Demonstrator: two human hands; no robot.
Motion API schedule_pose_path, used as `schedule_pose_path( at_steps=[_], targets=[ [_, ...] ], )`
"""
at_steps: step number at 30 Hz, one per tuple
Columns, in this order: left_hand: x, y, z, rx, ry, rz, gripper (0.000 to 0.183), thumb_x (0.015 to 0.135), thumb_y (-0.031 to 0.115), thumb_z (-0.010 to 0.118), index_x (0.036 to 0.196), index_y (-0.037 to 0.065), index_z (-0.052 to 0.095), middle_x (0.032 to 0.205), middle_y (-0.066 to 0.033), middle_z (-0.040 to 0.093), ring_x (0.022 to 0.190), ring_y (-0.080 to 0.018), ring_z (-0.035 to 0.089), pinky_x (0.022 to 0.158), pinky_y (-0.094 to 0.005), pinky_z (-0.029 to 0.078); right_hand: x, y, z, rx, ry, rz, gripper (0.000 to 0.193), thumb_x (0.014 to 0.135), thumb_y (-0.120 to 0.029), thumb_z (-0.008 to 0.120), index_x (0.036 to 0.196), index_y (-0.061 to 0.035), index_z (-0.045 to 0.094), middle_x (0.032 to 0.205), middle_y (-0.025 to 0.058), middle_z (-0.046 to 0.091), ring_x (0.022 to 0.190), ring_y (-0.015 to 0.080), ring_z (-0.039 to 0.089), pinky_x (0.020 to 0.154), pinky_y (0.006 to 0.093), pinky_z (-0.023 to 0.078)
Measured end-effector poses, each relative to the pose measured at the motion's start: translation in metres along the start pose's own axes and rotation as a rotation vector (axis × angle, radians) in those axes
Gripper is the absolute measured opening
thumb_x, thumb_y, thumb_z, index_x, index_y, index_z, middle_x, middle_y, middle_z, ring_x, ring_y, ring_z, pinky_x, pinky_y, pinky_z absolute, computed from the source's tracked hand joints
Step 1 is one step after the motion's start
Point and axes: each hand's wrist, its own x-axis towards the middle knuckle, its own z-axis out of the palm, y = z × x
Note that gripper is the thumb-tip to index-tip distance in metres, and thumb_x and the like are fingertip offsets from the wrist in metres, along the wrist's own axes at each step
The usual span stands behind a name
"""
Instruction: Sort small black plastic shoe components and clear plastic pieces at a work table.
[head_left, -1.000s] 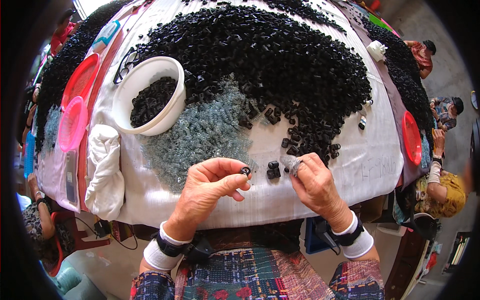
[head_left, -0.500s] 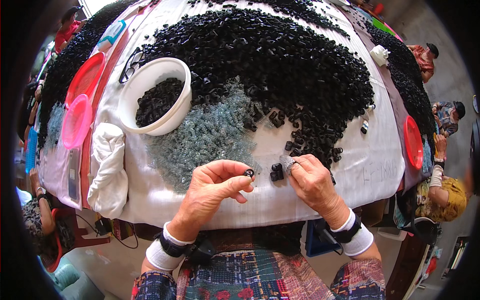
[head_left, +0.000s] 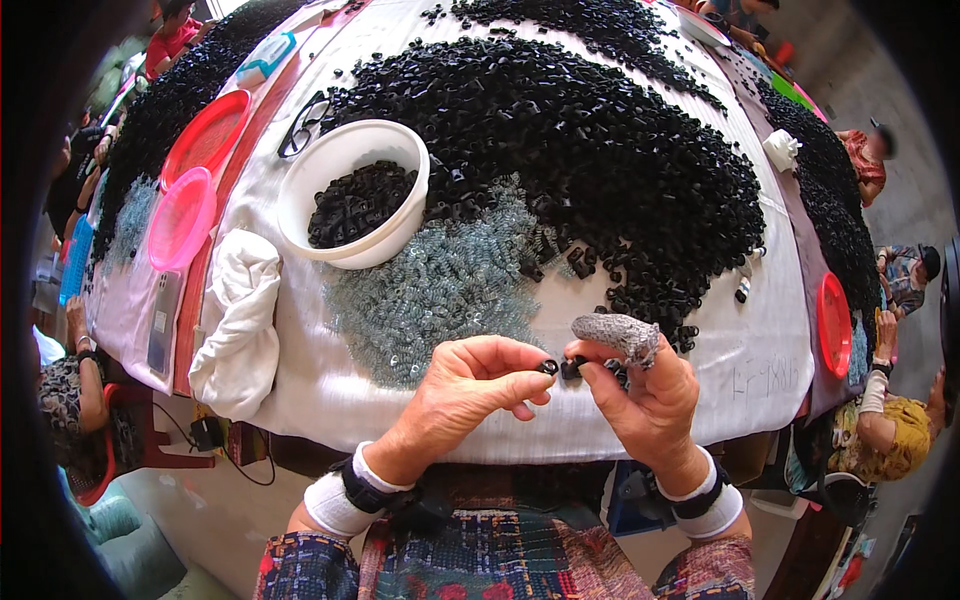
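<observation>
Black bits point(head_left: 570, 130) lie in a big heap on the white-covered desk point(head_left: 350, 412), with a patch of thin springs point(head_left: 430, 295) in front. I see the right hand point(head_left: 655, 400) has just come up from the desk. A moment ago it was reaching down by some loose bits. Now its thumb and a finger pinch a little black piece point(head_left: 573, 368), and it has come near the left hand point(head_left: 465, 390). That one is doing what it did before: its thumb and first finger pinch a small black ring point(head_left: 546, 367). So each hand now has one piece, and the two pieces are right beside each other, in front of the springs. To me, that looks like the fetching part is done, and the pieces are in a good spot to be worked on together.

Some things are hard to see. The right hand, with its grey finger cover point(head_left: 612, 334), hides what is behind it. More black shows under its fingers, but I can't tell if that is held or lying on the desk. I can't tell if the two pieces touch, either. At the left, the dark round edge cuts off a person in a red top point(head_left: 174, 45).
</observation>
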Motion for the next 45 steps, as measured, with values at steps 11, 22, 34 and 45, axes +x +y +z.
schedule_pose_path(
  at_steps=[11,22,34,45],
  targets=[
    [-0.006,-0.001,0.001,0.077,0.027,0.071,0.024,0.083,0.007,0.071,0.104,-0.003,0.064,0.089,-0.0092,0.069,0.08,-0.0125,0.067,0.066,-0.0243,0.055,0.002,0.0,0.012,-0.131,0.017,-0.119,0.027,0.073,0.007,0.071,0.099,0.0018,0.064,0.084,0.0126,0.067,0.07,0.0213,0.067,0.059,0.0282,0.053],
    [-0.006,-0.002,0.003,0.166,0.091,0.068,0.023,0.083,0.009,0.071,0.102,-0.003,0.066,0.084,-0.0077,0.069,0.077,-0.0109,0.066,0.064,-0.0228,0.054,-0.001,0.004,0.016,-0.305,-0.008,-0.258,0.024,0.07,0.008,0.071,0.092,0.0024,0.063,0.081,0.0131,0.066,0.07,0.0268,0.066,0.06,0.0321,0.053],
    [0.0,-0.006,0.0,0.101,0.16,0.06,0.013,0.084,0.008,0.068,0.092,-0.002,0.065,0.081,-0.0072,0.068,0.069,-0.0106,0.063,0.063,-0.023,0.053,0.002,0.001,0.023,-0.293,-0.076,-0.216,0.04,0.063,0.002,0.072,0.102,0.0031,0.062,0.097,0.0155,0.062,0.087,0.0304,0.061,0.074,0.0368,0.051],
    [0.003,-0.006,-0.003,-0.011,0.083,0.019,0.015,0.085,0.014,0.065,0.089,-0.001,0.067,0.081,-0.0045,0.067,0.072,-0.0085,0.061,0.066,-0.0213,0.048,0.0,0.004,0.03,-0.22,-0.143,-0.144,0.038,0.065,-0.003,0.078,0.099,0.0029,0.061,0.092,0.0123,0.056,0.078,0.0257,0.057,0.062,0.0331,0.05]
  ],
)
